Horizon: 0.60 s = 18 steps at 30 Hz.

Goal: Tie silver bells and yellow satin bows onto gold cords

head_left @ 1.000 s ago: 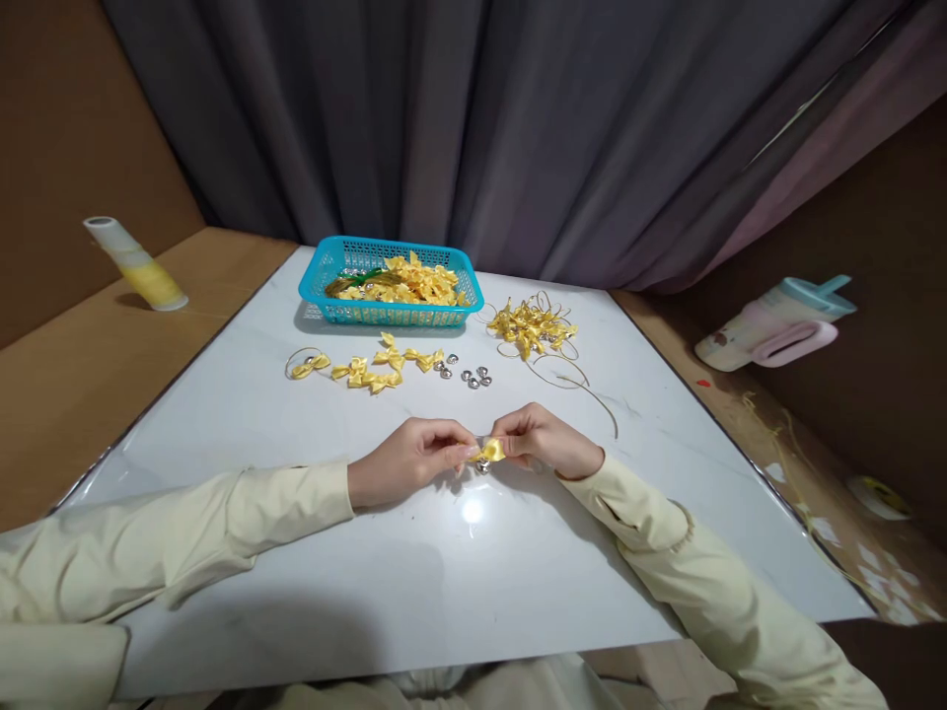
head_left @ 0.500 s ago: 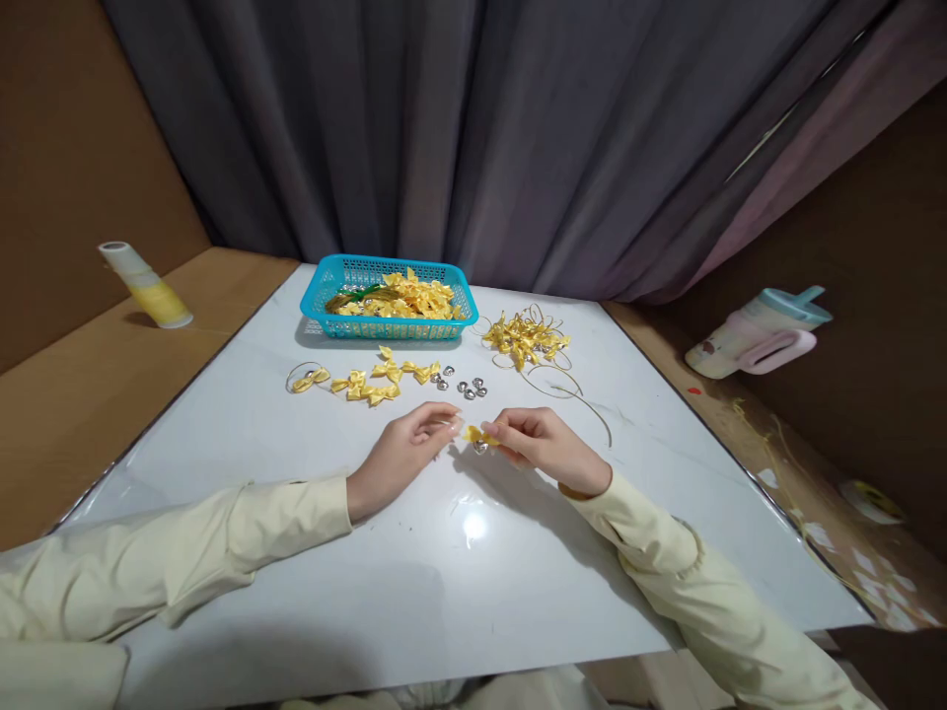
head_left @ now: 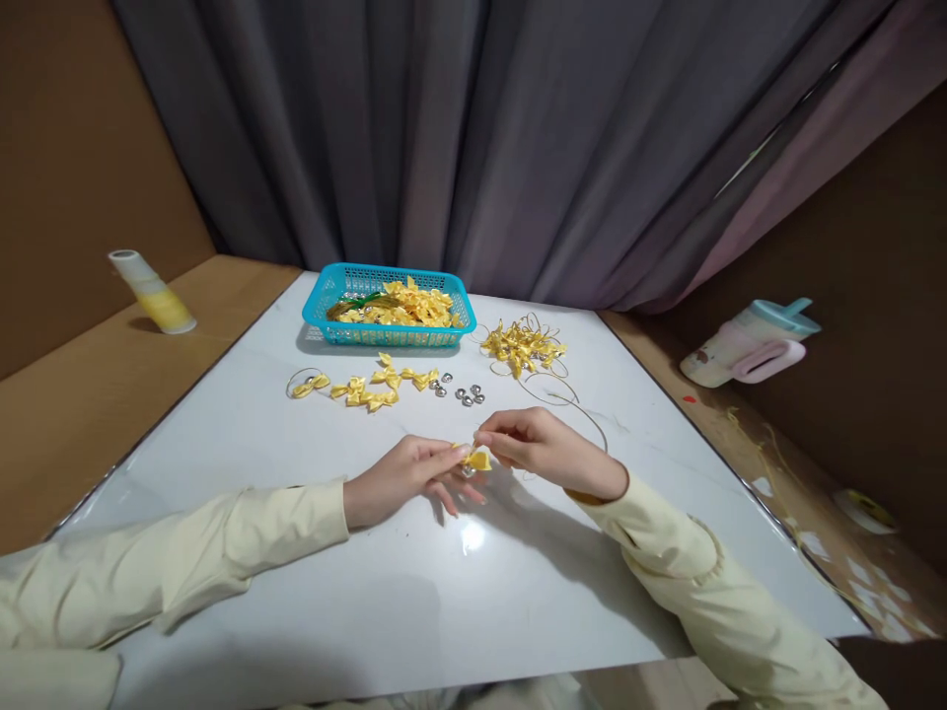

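My left hand [head_left: 403, 478] pinches a small yellow satin bow [head_left: 478, 461] between thumb and forefinger, its other fingers spread below. A silver heart-like charm [head_left: 468, 472] hangs at the bow's underside. Just above the bow, my right hand [head_left: 537, 441] is closed at the fingertips on what looks like a thin gold cord, mostly hidden by the fingers. Beyond my hands lie several loose yellow bows [head_left: 370, 392] and several silver charms [head_left: 470, 395]. A bow with a cord loop [head_left: 311, 386] rests at their left.
A blue basket [head_left: 385, 336] of yellow bows stands at the back of the white table [head_left: 311, 592]. Right of it is a pile of corded bows [head_left: 524, 345]. A tumbler [head_left: 740, 345] stands on the right side, a yellow-wrapped tube [head_left: 159, 299] on the left.
The bow has passed from my right fingers into my left hand, which has moved down and turned with fingers spread. My right fingertips now pinch just above the bow.
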### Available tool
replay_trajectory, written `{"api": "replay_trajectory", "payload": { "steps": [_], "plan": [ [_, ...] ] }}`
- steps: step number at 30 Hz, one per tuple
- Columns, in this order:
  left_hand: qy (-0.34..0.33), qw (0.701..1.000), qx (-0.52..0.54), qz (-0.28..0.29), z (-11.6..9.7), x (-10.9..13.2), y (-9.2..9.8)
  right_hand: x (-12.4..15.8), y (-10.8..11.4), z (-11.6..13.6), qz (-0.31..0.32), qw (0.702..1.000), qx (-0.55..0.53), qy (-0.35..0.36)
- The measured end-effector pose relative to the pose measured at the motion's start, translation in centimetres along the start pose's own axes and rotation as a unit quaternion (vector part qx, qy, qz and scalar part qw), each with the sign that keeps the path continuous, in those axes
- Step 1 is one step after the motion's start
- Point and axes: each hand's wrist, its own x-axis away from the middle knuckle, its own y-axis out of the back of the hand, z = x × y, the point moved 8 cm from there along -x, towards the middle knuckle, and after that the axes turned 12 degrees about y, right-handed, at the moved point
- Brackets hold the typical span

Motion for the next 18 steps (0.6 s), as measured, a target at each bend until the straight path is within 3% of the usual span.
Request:
{"api": "replay_trajectory", "payload": {
  "steps": [5, 11, 15, 18],
  "plan": [
    [-0.005, 0.999, -0.037, -0.024, 0.2, -0.1, 0.4, -0.9, 1.6, -0.7, 0.061, 0.998, 0.017, -0.002],
    [-0.012, 0.995, -0.087, -0.043, 0.0, 0.1, 0.6, -2.8, 1.4, -3.5, 0.177, 0.984, 0.009, -0.003],
    [0.005, 0.996, -0.080, -0.039, 0.2, -0.1, 0.6, -5.3, 2.4, -5.7, 0.159, 0.987, 0.026, 0.000],
    [0.028, 0.996, -0.083, -0.035, 0.5, -0.3, 0.6, -6.7, 5.1, -6.9, 0.103, 0.993, 0.056, 0.003]
  ]
}}
